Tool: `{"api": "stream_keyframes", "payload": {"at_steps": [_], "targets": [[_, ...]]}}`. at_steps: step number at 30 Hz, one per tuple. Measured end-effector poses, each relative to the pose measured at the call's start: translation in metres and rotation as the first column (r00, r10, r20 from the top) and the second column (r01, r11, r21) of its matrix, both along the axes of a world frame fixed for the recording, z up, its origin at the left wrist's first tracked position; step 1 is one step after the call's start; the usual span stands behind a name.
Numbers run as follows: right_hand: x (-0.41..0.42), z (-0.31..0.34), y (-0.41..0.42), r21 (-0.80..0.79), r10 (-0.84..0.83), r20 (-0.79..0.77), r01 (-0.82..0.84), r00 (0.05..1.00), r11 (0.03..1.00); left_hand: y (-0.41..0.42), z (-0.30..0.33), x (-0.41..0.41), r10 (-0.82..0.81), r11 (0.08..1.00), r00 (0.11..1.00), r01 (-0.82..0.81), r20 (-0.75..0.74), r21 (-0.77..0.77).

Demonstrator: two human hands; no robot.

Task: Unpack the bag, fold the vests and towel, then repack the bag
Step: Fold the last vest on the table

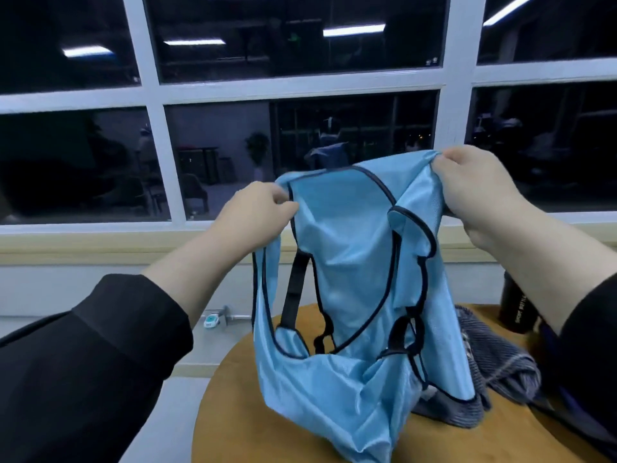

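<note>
1. Left sleeve (100, 345): black, long, cuff pushed back up the forearm; fabric creased.
2. Right sleeve (591, 322): black, matching.
3. Left hand (253, 212) and right hand (480, 185): bare, ungloved.

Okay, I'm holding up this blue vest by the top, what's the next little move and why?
Probably lower the blue vest flat onto the bare part of the round table. Your left hand and right hand pinch its top corners, but its lower part is bunched on the table beside the striped towel, so it needs spreading before folding.
</note>
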State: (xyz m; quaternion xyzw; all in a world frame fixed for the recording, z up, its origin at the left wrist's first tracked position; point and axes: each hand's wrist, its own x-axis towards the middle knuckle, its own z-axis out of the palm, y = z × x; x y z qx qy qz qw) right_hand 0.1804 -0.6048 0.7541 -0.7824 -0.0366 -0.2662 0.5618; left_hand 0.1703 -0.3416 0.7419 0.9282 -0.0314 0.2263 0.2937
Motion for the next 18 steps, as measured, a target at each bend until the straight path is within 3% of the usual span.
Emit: {"api": "stream_keyframes", "payload": {"at_steps": [1, 3, 5, 8, 11, 15, 18], "targets": [[-0.001, 0.001, 0.002, 0.013, 0.024, -0.008, -0.023, 1.0, 1.0, -0.001, -0.003, -0.003, -0.003, 1.0, 0.999, 0.003, -0.034, 0.007], [-0.001, 0.001, 0.004, 0.082, 0.116, -0.027, -0.113, 0.993, 0.99, -0.011, -0.011, -0.011, -0.167, 0.982, 0.973, 0.15, -0.157, -0.113], [-0.002, 0.002, 0.01, 0.135, 0.205, -0.042, -0.197, 0.978, 0.971, -0.026, -0.025, -0.019, -0.391, 0.915, 0.874, 0.335, -0.288, -0.225], [-0.007, 0.006, 0.02, 0.161, 0.274, -0.026, -0.266, 0.961, 0.95, -0.049, -0.057, -0.023, -0.597, 0.802, 0.709, 0.509, -0.376, -0.313], [-0.011, 0.011, 0.021, 0.165, 0.274, -0.005, -0.27, 0.962, 0.949, -0.063, -0.083, -0.022, -0.656, 0.746, 0.646, 0.482, -0.389, -0.459], [-0.016, 0.018, 0.013, 0.203, 0.276, 0.028, -0.276, 0.961, 0.94, -0.062, -0.102, -0.022, -0.673, 0.73, 0.64, 0.496, -0.37, -0.47], [-0.014, 0.021, 0.003, 0.205, 0.181, 0.092, -0.197, 0.979, 0.959, -0.054, -0.101, -0.022, -0.715, 0.669, 0.624, 0.478, -0.317, -0.569]]}}
